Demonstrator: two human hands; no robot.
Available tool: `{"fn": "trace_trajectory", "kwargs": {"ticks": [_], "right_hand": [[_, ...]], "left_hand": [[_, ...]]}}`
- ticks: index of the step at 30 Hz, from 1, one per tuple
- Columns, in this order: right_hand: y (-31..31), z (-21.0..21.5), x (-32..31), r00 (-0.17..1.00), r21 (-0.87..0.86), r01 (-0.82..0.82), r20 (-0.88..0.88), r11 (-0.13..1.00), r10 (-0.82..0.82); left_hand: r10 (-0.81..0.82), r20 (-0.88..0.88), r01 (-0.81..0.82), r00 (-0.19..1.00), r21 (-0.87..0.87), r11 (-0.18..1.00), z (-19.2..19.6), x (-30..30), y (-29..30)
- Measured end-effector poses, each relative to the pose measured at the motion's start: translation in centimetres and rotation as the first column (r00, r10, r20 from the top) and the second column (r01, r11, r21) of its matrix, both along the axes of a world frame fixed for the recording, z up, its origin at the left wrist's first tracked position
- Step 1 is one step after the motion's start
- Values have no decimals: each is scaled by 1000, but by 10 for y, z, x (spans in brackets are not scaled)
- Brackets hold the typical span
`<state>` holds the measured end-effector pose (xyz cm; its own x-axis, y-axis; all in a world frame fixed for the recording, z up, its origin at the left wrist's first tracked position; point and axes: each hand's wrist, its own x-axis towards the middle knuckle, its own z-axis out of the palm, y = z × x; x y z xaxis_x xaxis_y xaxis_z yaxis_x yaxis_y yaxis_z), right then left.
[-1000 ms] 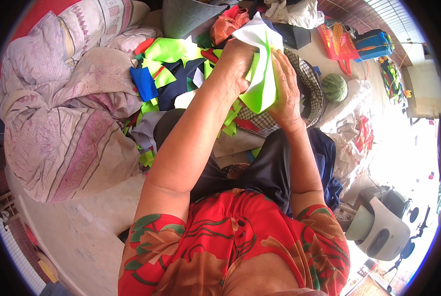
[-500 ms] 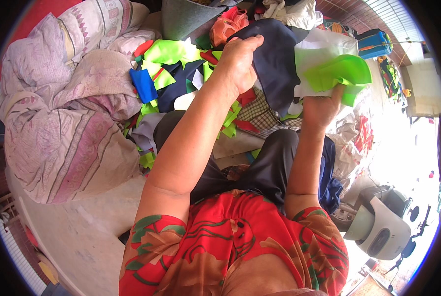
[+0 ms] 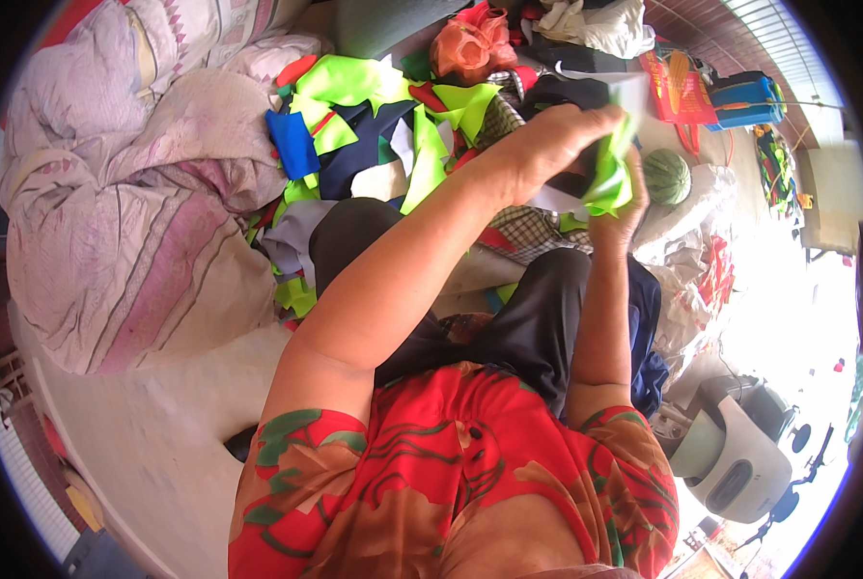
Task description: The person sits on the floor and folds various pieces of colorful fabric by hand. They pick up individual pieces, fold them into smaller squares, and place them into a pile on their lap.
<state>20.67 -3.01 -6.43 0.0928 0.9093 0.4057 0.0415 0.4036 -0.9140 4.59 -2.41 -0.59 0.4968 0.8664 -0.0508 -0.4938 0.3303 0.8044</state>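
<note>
My right hand [image 3: 623,217] grips a bunched lime-green cloth piece [image 3: 609,179], with pale cloth [image 3: 628,92] showing along its top edge. My left hand [image 3: 567,145] reaches across, its fingers closed at the upper edge of that same bundle; motion blur hides the exact grip. Behind the left hand lies dark cloth [image 3: 562,92], partly covered by the fingers. In front of my knees spreads a heap of scraps: lime-green cloth [image 3: 354,79], a blue piece [image 3: 292,143], navy cloth [image 3: 354,145] and checked cloth [image 3: 528,236].
Large stuffed patterned cloth bundles [image 3: 161,193] fill the left side. An orange-red plastic bag [image 3: 472,43] sits at the far side. To the right are a striped green melon [image 3: 666,177], a red bag [image 3: 678,87], a blue container [image 3: 748,99] and a grey-white appliance [image 3: 736,463].
My left hand has moved right to the lime-green cloth, and the navy piece no longer hangs from it. The right hand has shifted slightly left and down. The melon and red bag are now uncovered.
</note>
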Motion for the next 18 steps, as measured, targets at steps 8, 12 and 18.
{"fn": "trace_trajectory", "kwargs": {"ticks": [8, 12, 18], "right_hand": [[39, 38, 52, 892, 276, 391, 120, 878, -435], [76, -1, 89, 577, 421, 258, 655, 870, -488], [80, -81, 28, 572, -173, -47, 803, 984, 169]], "left_hand": [[-160, -296, 228, 942, 209, 951, 6, 1, -12], [-195, -440, 336, 877, 270, 902, 6, 4, -16], [166, -412, 74, 896, 507, 859, -22, 24, -12]]}}
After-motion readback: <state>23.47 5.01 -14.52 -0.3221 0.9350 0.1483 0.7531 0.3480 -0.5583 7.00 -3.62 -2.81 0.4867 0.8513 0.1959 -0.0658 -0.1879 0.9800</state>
